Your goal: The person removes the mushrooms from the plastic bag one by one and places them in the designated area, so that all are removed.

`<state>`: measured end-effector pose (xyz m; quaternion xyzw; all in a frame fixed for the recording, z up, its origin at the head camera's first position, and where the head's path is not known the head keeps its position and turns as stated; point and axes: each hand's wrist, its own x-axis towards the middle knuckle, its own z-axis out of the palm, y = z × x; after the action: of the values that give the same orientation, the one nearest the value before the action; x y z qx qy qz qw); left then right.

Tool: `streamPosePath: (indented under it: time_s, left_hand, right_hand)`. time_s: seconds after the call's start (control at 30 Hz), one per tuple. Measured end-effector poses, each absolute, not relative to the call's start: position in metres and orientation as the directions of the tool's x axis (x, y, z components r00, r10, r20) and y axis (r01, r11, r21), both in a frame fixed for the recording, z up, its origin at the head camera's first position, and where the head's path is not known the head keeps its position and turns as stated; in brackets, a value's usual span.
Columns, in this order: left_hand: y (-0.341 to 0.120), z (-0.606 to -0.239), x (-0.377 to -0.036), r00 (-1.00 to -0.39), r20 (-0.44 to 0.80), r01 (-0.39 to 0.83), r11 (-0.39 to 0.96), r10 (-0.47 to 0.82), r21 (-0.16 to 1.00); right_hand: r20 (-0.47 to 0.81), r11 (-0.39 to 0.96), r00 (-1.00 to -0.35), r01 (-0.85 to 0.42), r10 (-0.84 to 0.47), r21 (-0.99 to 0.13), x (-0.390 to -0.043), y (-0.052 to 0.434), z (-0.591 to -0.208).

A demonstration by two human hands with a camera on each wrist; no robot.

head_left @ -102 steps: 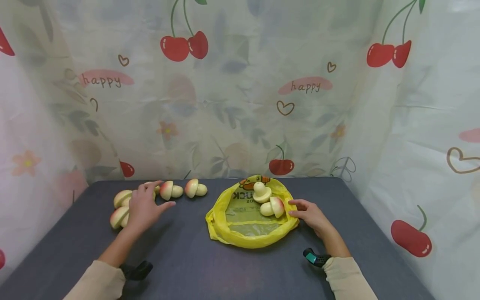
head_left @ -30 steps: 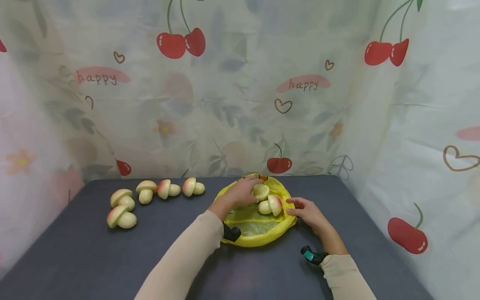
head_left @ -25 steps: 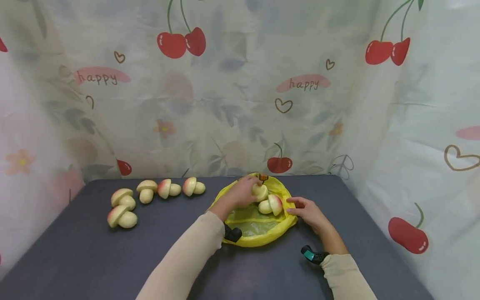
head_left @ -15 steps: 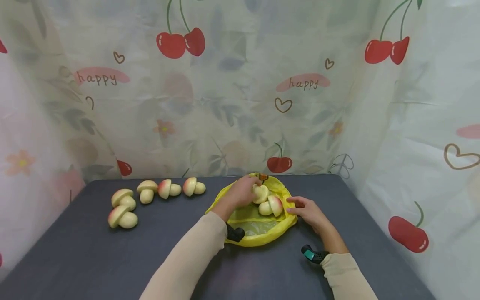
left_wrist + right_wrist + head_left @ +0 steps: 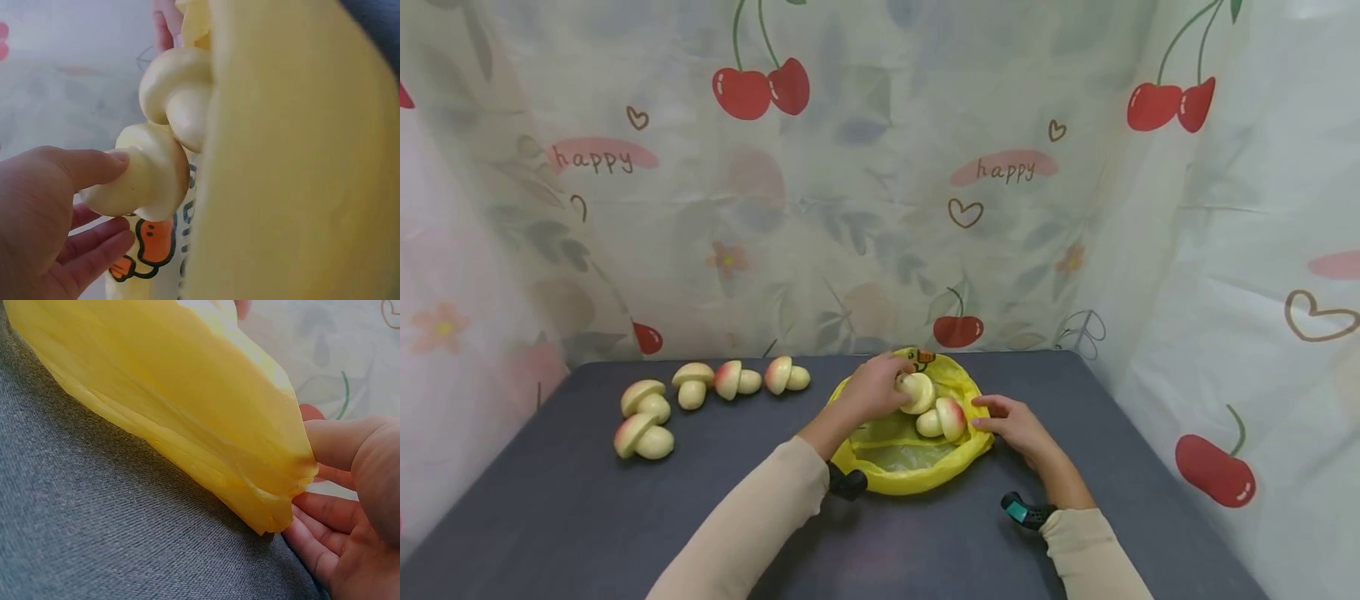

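A: Head view first. The yellow bag (image 5: 901, 454) lies open on the dark table (image 5: 587, 517), and the left hand (image 5: 872, 390) is inside its mouth, fingers curled round a pale mushroom (image 5: 917, 392).

B: And just beside that one, deeper toward the bag's right rim, a second mushroom (image 5: 943, 419) with a pink-tinged cap lies in the bag. The right hand (image 5: 1017, 427) rests at that rim, fingers on the plastic.

A: Well to the left of the bag, five more mushrooms (image 5: 700, 392) sit on the table in a loose row.

B: Left wrist view now. Thumb and fingers of the left hand (image 5: 44, 219) pinch the pale mushroom (image 5: 147, 181), right against the second mushroom (image 5: 175, 94). Bag wall (image 5: 294, 162) fills the right side, a duck print showing below.

A: Right wrist view. The right hand (image 5: 350, 506) has its fingers relaxed and straight under the bag's folded edge (image 5: 187, 412), thumb above it, touching rather than clenching.

B: Grey table (image 5: 94, 525) beneath.
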<state>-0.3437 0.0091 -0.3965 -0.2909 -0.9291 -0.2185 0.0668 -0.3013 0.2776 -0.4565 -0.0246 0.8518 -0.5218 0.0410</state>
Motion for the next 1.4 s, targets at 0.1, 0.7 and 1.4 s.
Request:
streamPosePath:
  time_s: [0.1,0.7,1.4]
  left_hand:
    - [0.002,-0.395,-0.337,-0.814,0.289,0.581,0.72,0.504,0.38]
    - [-0.051,-0.396,-0.3,-0.775,0.546,0.625,0.507,0.318,0.593]
    - [-0.141,-0.422,-0.278,-0.796,0.578,0.551,0.612,0.18,0.567]
  right_hand:
    - [-0.043,0.454,-0.996,0.002,-0.08,-0.891,-0.301,0.278,-0.456]
    - [-0.058,0.468,-0.996,0.022,-0.064,-0.884,-0.301,0.273,-0.456]
    - [-0.058,0.46,-0.996,0.021,-0.065,-0.888,-0.3,0.274,-0.457]
